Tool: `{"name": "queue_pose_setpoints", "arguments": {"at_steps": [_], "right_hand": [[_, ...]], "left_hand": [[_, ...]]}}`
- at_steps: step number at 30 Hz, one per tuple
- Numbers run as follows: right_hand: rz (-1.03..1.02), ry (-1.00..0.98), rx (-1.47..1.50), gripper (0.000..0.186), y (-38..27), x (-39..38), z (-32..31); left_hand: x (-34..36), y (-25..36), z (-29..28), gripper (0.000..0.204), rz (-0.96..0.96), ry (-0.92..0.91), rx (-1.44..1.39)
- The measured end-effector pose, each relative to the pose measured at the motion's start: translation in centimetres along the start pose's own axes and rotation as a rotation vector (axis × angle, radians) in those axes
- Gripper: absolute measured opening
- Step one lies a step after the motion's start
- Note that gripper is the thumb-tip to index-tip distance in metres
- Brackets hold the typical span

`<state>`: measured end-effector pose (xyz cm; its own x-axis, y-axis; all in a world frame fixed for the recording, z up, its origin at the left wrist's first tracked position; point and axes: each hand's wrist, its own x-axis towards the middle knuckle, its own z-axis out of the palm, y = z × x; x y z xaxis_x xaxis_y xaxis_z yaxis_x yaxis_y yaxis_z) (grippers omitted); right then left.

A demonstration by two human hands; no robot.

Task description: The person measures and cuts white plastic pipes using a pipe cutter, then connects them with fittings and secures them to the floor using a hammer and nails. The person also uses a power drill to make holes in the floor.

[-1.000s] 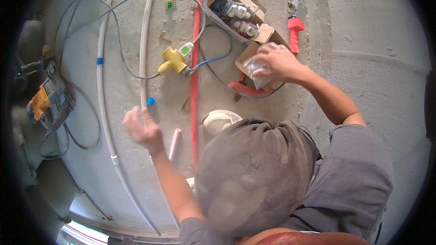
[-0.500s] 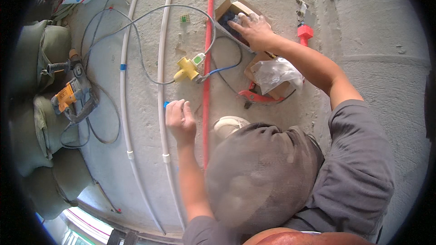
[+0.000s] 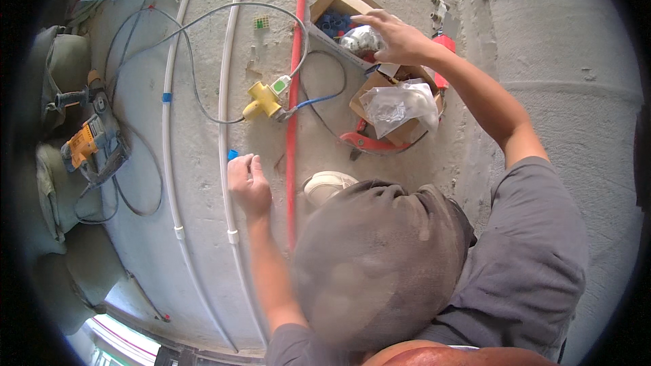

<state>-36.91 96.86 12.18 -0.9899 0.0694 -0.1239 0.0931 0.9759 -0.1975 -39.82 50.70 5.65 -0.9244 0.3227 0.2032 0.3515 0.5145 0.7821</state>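
Right of the red pipe (image 3: 291,163), I see the right hand (image 3: 392,39), fingers spread, over an open cardboard box (image 3: 347,50) with blue fittings (image 3: 332,24) inside; I can't tell whether it touches anything. Also right of the pipe, a clear plastic bag (image 3: 400,105) lies on a smaller box. Left of the pipe, I have the left hand (image 3: 249,186) with its fingers curled, its grip unclear to me, just beside a blue piece (image 3: 232,154). A yellow connector (image 3: 263,100) lies just left of the pipe.
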Motion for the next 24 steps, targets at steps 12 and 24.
{"name": "queue_pose_setpoints", "arguments": {"at_steps": [12,24], "right_hand": [[0.111,0.184,0.226,0.042,0.0,-2.2,-3.1],[0.312,0.218,0.414,0.039,0.0,3.9,-2.0]], "left_hand": [[-0.6,-0.9,-0.5,0.006,-0.054,-0.029,-0.011],[0.2,-0.3,0.4,0.009,0.01,-0.094,0.002]]}}
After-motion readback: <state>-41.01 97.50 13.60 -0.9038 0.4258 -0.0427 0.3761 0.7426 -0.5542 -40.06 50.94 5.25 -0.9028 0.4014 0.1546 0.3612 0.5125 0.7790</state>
